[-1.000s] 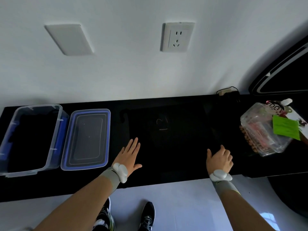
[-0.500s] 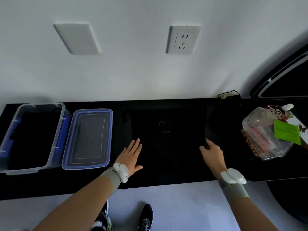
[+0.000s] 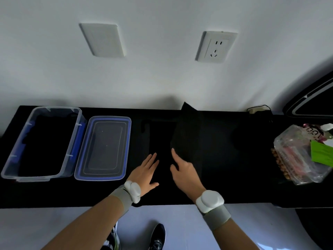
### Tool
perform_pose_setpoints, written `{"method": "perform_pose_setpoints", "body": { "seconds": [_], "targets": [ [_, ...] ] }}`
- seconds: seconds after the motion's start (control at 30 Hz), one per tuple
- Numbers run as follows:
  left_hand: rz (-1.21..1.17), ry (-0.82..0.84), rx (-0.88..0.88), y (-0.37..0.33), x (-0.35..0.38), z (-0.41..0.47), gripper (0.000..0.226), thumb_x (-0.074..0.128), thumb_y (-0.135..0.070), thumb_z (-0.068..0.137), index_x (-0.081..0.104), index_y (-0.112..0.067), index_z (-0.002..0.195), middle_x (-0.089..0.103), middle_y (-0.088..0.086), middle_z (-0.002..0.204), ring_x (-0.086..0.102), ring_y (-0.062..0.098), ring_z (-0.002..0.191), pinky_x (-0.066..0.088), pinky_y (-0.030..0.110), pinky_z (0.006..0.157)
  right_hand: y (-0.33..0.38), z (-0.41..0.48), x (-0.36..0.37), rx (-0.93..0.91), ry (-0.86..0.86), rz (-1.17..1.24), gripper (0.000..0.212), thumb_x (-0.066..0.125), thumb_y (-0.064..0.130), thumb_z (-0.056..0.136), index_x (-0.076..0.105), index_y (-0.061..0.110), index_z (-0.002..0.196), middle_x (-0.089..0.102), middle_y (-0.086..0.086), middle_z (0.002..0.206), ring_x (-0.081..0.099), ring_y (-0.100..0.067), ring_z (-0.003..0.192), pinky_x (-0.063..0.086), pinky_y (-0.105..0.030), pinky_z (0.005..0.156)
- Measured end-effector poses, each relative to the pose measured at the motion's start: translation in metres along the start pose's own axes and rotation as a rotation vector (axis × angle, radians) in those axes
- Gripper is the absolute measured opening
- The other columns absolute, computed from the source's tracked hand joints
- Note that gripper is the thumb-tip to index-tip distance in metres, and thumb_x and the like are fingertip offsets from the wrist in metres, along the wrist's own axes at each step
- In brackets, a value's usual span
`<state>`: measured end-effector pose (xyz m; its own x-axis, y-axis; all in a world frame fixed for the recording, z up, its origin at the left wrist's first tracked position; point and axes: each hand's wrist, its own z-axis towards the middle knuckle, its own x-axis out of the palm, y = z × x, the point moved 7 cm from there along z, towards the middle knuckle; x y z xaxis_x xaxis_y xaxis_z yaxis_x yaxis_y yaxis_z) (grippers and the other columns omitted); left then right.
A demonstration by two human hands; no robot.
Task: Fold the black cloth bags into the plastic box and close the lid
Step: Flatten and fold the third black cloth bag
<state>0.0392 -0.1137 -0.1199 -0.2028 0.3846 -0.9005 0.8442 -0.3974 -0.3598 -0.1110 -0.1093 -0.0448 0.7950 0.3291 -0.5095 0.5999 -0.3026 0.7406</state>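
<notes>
Head view:

1 black cloth bag (image 3: 187, 130) lies in the middle of the black bench (image 3: 234, 192), between the lid (image 3: 105, 148) and a clear package (image 3: 299, 156).

Your left hand (image 3: 146, 171) rests flat on the left part of the bag. Its fingers are straight and slightly spread, the thumb points out to the side, and it holds nothing.

Your right hand (image 3: 182, 171) is just beside the left hand and grips the right part of the bag. That part stands raised off the bench as a flap, and its top corner reaches the wall line. The index finger and thumb show at the flap edge; the fabric hides the other fingers.

The plastic box (image 3: 23, 134) sits open at the left end of the bench. Its contents are dark and cannot be made out. The blue-rimmed lid lies flat just beside the box, on its right.

The clear package sits at the right end of the bench and carries a green note (image 3: 322, 154).

The wall behind shows 1 socket (image 3: 215, 46) and 1 blank plate (image 3: 102, 40)
</notes>
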Motion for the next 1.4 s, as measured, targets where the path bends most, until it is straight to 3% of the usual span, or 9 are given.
{"method": "perform_pose_setpoints", "body": {
  "seconds": [0.23,0.43,0.67,0.93,1.0,1.07,1.2,1.33,1.4],
  "targets": [
    [-0.023,0.031,-0.024,0.005,0.007,-0.001,0.085,0.055,-0.052,0.089,0.015,-0.018,0.156,-0.001,0.001,0.165,-0.007,0.015,0.151,0.033,0.037,0.114,0.005,0.002,0.049,-0.046,0.139,-0.32,0.061,0.039,0.026,0.102,0.016,0.032,0.158,0.059,0.002,0.089,0.055,-0.012,0.067,0.046,-0.023,0.062],
    [-0.007,0.013,-0.011,0.005,0.009,-0.002,0.091,0.025,-0.061,0.079,0.019,-0.013,0.155,0.012,0.007,0.164,-0.007,0.018,0.149,0.032,0.038,0.114,0.005,0.0,0.062,-0.072,0.163,-0.385,0.06,0.037,0.026,0.103,0.014,0.03,0.159,0.058,0.0,0.096,0.055,-0.015,0.079,0.05,-0.03,0.075],
    [-0.003,0.007,0.009,-0.001,0.001,-0.004,0.086,0.022,-0.057,0.082,0.019,-0.012,0.155,0.017,0.009,0.162,0.0,0.025,0.149,0.033,0.037,0.111,0.011,0.0,0.07,-0.152,0.166,-0.482,0.062,0.036,0.025,0.102,0.011,0.026,0.159,0.064,-0.003,0.109,0.06,-0.019,0.087,0.051,-0.034,0.081],
    [0.047,-0.018,0.009,-0.001,-0.002,-0.004,0.078,0.025,-0.05,0.084,0.031,-0.012,0.152,0.034,0.011,0.157,0.015,0.027,0.147,0.042,0.037,0.106,0.011,0.002,0.07,-0.186,0.153,-0.493,0.063,0.04,0.026,0.1,0.016,0.026,0.158,0.066,-0.002,0.102,0.056,-0.015,0.079,0.05,-0.031,0.076],
    [0.049,0.056,0.0,0.0,0.005,-0.005,0.079,0.014,-0.049,0.084,0.018,-0.015,0.156,0.019,0.009,0.163,0.005,0.026,0.151,0.03,0.036,0.115,0.011,0.002,0.077,-0.206,0.207,-0.51,0.064,0.04,0.032,0.1,0.014,0.026,0.158,0.067,-0.002,0.101,0.061,-0.018,0.082,0.053,-0.032,0.078],
    [0.045,0.109,-0.007,0.001,0.009,-0.006,0.072,0.022,-0.045,0.092,0.006,-0.018,0.157,0.003,0.005,0.165,-0.006,0.023,0.152,0.018,0.034,0.119,0.009,0.002,0.078,-0.209,0.214,-0.484,0.064,0.041,0.044,0.1,0.017,0.028,0.157,0.068,-0.001,0.099,0.064,-0.017,0.083,0.055,-0.034,0.079],
    [-0.013,0.034,0.021,-0.001,-0.001,-0.008,0.091,0.061,-0.035,0.089,0.004,-0.015,0.157,-0.003,0.0,0.163,-0.005,0.021,0.152,0.009,0.029,0.118,-0.001,0.009,0.047,-0.164,0.007,-0.295,0.049,0.046,0.05,0.099,0.049,0.03,0.144,0.067,0.005,0.101,0.063,-0.013,0.096,0.05,-0.029,0.087],
    [-0.2,-0.141,-0.061,0.005,-0.009,-0.017,0.082,0.06,-0.015,0.086,0.019,-0.016,0.156,0.027,0.002,0.16,0.019,0.021,0.15,0.03,0.036,0.117,-0.029,0.019,0.008,-0.161,-0.335,-0.217,0.028,0.054,0.033,0.1,0.072,0.016,0.114,0.064,-0.002,0.097,0.058,-0.024,0.098,0.05,-0.034,0.083],
    [-0.3,-0.25,-0.156,0.01,-0.015,-0.022,0.067,0.055,-0.009,0.089,0.032,-0.015,0.151,0.039,0.002,0.153,0.032,0.02,0.143,0.035,0.036,0.114,-0.047,0.023,-0.008,-0.097,-0.451,-0.262,0.031,0.058,0.031,0.098,0.069,0.015,0.123,0.059,-0.006,0.113,0.051,-0.026,0.107,0.051,-0.044,0.088]
  ]
}}
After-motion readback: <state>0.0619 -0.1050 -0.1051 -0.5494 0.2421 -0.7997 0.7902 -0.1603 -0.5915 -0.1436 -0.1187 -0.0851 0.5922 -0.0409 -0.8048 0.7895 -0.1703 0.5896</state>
